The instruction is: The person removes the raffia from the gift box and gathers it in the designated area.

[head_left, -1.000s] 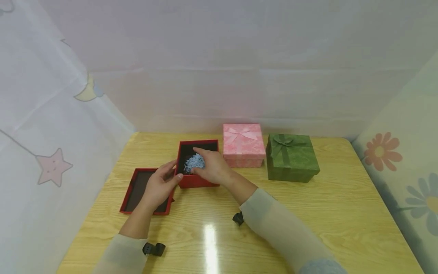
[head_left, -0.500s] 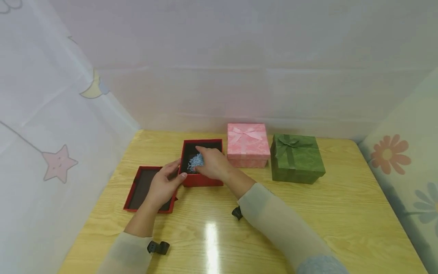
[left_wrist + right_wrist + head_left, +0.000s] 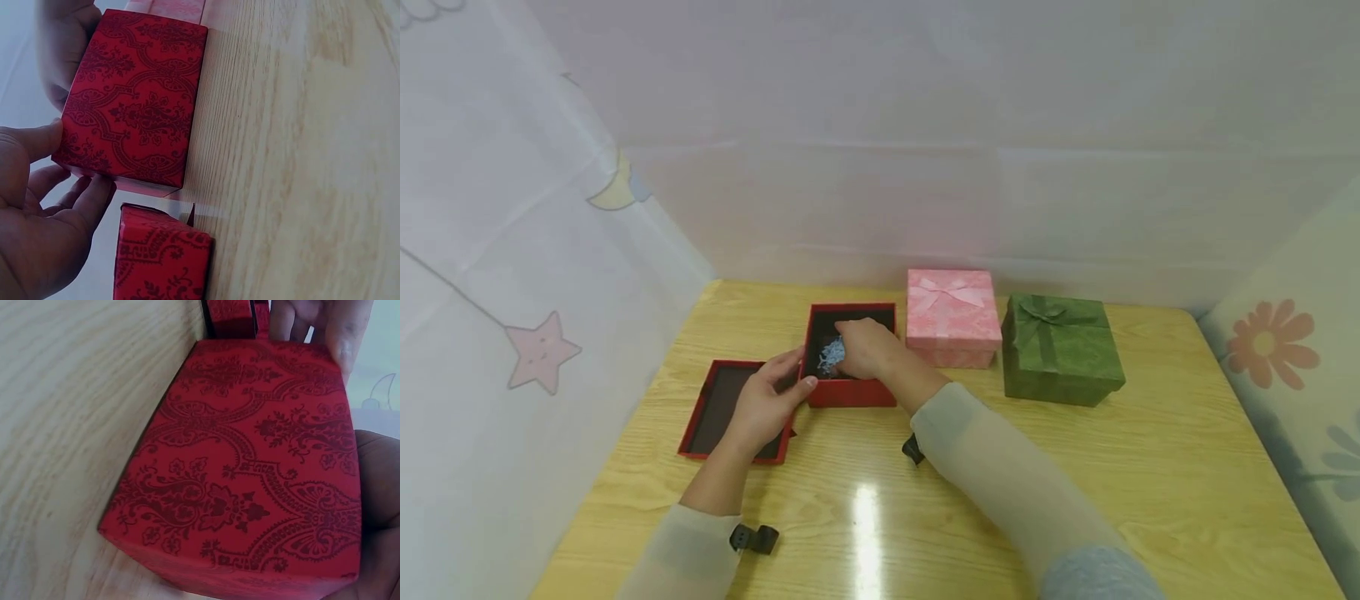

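An uncovered red gift box with a dark lining stands on the table, its damask pattern plain in the right wrist view. My left hand holds its near left corner, with the thumb on the front face and the fingers against the left side. From above, my right hand reaches into the box, and its fingertips are hidden there. Light blue shredded paper lies inside, beside that hand. The box's red lid rests inside-up to the left, partly behind my left hand and forearm.
A closed pink gift box with a bow stands just right of the red one. Further right is a closed green gift box, also with a bow. The wooden table meets a hanging pale cloth at the back.
My right hand has gone deeper into the red box, and less of its thumb and forefinger shows. The left hand keeps its place on the box. The head view has shifted slightly.
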A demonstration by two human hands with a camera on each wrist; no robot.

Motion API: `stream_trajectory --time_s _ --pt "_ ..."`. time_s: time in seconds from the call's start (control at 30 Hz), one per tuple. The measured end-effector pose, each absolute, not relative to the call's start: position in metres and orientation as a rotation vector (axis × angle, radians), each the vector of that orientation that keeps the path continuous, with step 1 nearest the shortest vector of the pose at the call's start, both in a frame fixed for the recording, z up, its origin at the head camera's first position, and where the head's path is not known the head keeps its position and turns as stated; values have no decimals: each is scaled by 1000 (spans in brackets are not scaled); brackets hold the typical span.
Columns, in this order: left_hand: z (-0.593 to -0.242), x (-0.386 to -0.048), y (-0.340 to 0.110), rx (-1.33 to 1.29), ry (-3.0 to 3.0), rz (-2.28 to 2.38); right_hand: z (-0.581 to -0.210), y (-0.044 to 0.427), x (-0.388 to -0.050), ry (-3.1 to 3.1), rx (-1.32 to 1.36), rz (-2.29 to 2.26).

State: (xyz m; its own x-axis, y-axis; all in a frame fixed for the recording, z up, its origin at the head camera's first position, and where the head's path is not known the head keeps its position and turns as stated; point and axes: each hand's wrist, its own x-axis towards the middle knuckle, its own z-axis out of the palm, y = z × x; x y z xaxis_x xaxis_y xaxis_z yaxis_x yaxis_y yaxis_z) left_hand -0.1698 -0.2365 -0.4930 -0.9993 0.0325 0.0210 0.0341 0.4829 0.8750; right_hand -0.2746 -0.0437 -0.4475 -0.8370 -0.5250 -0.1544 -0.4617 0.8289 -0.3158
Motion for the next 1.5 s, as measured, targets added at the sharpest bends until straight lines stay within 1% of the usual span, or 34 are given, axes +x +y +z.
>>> stream_trajectory --time_s 0.43,0.67,1.0,1.2,1.5 --pt "-492 -169 -237 -43 -2718 -1585 -457 -53 -289 2717 -778 -299" --pt "-493 -170 -236 -63 -2697 -1619 -464 -53 -290 2697 -733 -305" --pt "-494 -170 -237 -74 -2675 -1643 -467 -54 -293 2687 -735 -332" --pt "-493 -171 -234 -78 -2677 -1646 -461 -47 -294 2676 -781 -442" --pt "-493 -170 -237 -36 -2719 -1610 -428 -32 -294 2627 -776 -659"
